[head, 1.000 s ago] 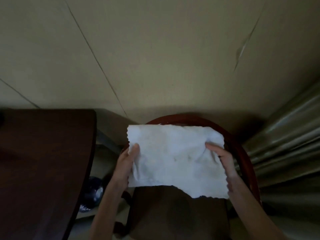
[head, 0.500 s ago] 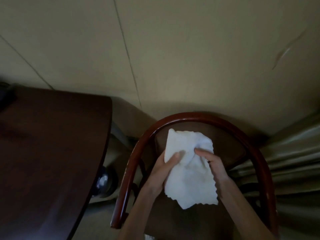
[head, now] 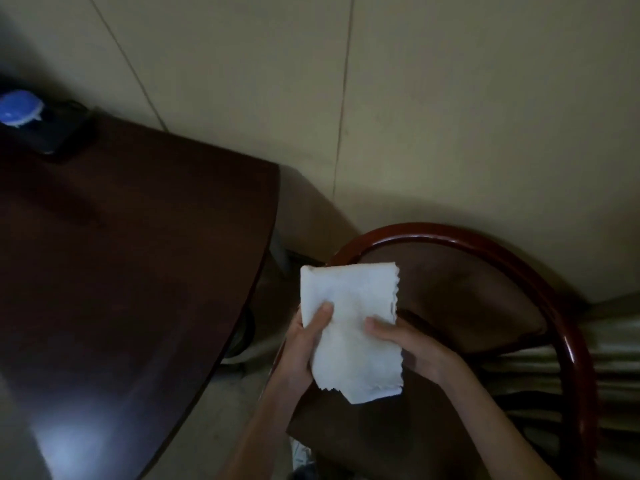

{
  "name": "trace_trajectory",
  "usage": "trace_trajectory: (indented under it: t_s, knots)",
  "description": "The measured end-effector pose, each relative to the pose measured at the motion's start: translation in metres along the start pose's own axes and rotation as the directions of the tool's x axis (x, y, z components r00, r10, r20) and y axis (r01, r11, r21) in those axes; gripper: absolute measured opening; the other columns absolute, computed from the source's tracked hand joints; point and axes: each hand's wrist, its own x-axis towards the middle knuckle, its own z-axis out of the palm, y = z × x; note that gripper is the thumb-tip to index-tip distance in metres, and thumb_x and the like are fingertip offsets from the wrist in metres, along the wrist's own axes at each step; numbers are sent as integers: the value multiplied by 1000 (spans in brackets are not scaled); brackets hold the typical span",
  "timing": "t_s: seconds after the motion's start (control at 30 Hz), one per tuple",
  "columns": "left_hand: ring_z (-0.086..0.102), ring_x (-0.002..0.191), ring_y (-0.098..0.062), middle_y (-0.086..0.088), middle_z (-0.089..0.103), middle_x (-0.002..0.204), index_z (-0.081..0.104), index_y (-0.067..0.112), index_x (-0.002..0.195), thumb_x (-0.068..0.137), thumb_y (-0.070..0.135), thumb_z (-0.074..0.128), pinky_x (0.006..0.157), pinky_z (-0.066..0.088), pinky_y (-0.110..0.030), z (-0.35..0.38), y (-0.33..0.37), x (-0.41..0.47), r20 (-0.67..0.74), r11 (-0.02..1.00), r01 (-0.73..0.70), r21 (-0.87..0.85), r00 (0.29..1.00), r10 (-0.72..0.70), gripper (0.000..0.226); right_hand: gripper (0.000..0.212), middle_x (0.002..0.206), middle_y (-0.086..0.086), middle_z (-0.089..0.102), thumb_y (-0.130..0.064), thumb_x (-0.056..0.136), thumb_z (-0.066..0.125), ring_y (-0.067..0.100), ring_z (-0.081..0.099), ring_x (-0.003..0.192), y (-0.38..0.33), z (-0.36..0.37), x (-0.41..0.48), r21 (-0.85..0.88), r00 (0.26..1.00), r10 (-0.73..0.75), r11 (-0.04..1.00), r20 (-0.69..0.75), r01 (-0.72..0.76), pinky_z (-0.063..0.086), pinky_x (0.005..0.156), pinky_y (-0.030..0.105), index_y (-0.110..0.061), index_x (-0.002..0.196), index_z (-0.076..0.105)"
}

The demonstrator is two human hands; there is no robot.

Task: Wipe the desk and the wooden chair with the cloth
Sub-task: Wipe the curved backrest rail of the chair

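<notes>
A white cloth (head: 349, 327) with jagged edges is folded to a narrow strip and held upright over the wooden chair (head: 568, 327). My left hand (head: 304, 344) grips its left edge, thumb on the front. My right hand (head: 412, 348) pinches its right edge, thumb on the front. The chair has a curved red-brown back rail and a dark seat below my hands. The dark wooden desk (head: 121, 271) fills the left of the view, apart from the cloth.
A dark flat object (head: 59, 136) with a blue rounded thing (head: 20, 107) on it lies at the desk's far left corner. A beige wall stands behind. Grey-green curtain folds (head: 616, 362) hang right of the chair. A dark round object (head: 242, 334) sits under the desk edge.
The cloth went from spread wide between my hands to folded narrow. The view swung left, bringing more of the desk and the blue object into sight.
</notes>
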Motion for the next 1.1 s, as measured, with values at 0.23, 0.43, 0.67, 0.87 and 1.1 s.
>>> trace_trajectory:
  t_s: [0.23, 0.43, 0.67, 0.87, 1.1]
  knots:
    - [55, 125, -42, -21, 57, 137, 51, 15, 139, 96, 27, 65, 103, 44, -62, -63, -18, -11, -127, 989, -59, -136, 991, 41, 47, 72, 129, -9, 59, -44, 74, 79, 17, 57, 118, 11, 36, 47, -375, 987, 25, 923, -161, -84, 50, 95, 41, -41, 136, 44]
    - [66, 113, -36, -14, 66, 126, 54, 21, 132, 83, 36, 79, 93, 51, -63, -94, -20, -12, -432, 984, -89, -154, 902, 14, 57, 51, 125, -13, 56, -39, 88, 65, 11, 55, 115, 12, 63, 87, -672, 997, -38, 741, -68, -17, 49, 96, 40, -37, 133, 41]
    - [68, 109, -25, -3, 66, 125, 44, 23, 137, 88, 34, 72, 92, 56, -53, -109, -47, -8, -584, 992, -83, -94, 812, 12, 57, 41, 131, -10, 50, -45, 91, 53, 15, 48, 121, 30, 62, 114, -794, 997, 9, 604, -82, -71, 43, 93, 38, -46, 129, 37]
    - [72, 94, -16, 4, 73, 108, 60, 26, 114, 86, 39, 73, 72, 61, -29, -133, -80, -19, -712, 1000, 7, -13, 702, -14, 34, 34, 95, -13, 47, -55, 93, 45, 1, 46, 81, 60, 73, 129, -961, 984, -147, 270, -103, -61, 31, 58, 19, -39, 123, 44]
    - [50, 122, -35, -19, 48, 136, 38, 7, 140, 89, 43, 67, 102, 46, -46, -117, -101, -25, -712, 640, 344, 687, 495, 499, 68, 34, 91, -3, 61, -61, 91, 46, 18, 64, 80, 89, 80, 132, -974, 943, -300, 212, -146, -84, 48, 66, 32, -29, 102, 38]
